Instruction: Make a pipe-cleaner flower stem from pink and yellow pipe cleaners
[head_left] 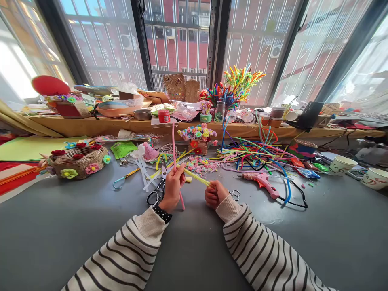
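Note:
Upright in my left hand is a pink pipe cleaner, its lower end poking out below the fist. A yellow pipe cleaner stretches between both hands, one end at my left fingers. My right hand is closed around its other end. Whether the two stems are twisted together at my left fingers, I cannot tell. Black-handled scissors lie just behind my left hand, partly hidden by it. Past my right hand show the handles of small scissors.
A pink glue gun lies to the right, near a tangled heap of coloured pipe cleaners. Small pastel pieces are scattered behind my hands. At the left stands a woven basket with flowers; paper cups stand at the right.

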A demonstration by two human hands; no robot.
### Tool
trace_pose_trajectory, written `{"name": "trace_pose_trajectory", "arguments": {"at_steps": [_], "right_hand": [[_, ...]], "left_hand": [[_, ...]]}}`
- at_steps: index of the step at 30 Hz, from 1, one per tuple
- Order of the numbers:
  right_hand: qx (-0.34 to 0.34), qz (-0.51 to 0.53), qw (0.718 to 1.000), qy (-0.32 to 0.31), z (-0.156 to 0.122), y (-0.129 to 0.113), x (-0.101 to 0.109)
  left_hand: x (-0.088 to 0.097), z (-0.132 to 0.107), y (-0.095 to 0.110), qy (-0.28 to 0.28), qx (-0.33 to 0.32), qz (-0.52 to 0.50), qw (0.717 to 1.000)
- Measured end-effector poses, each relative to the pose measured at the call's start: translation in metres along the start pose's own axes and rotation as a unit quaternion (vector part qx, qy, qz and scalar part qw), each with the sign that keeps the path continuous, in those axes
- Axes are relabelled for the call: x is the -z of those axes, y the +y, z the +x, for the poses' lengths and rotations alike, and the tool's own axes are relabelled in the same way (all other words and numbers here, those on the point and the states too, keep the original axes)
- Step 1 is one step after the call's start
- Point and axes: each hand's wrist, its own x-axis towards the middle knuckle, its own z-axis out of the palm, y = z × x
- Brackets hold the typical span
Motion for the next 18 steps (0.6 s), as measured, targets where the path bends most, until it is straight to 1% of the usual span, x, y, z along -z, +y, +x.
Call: {"name": "trace_pose_trajectory", "arguments": {"at_steps": [4,10,13,15,18], "right_hand": [[-0.007,0.009,1.0,-0.006,0.003,0.001,0.004],[-0.004,0.006,0.999,0.031,0.002,0.004,-0.001],[0.014,-0.011,0.999,0.051,0.003,0.007,-0.002],[0.034,-0.024,0.997,0.067,0.005,0.009,-0.001],[0.056,-0.034,0.996,0.066,0.008,0.012,0.0]], "left_hand": [[-0.001,-0.001,0.001,-0.002,0.004,-0.012,1.0],[0.002,0.002,0.002,0.019,0.019,-0.041,0.999],[0.003,0.003,0.002,0.012,0.033,-0.06,0.998],[0.002,0.002,0.004,-0.02,0.045,-0.073,0.996],[-0.002,-0.003,0.005,-0.109,0.062,-0.067,0.99]]}}
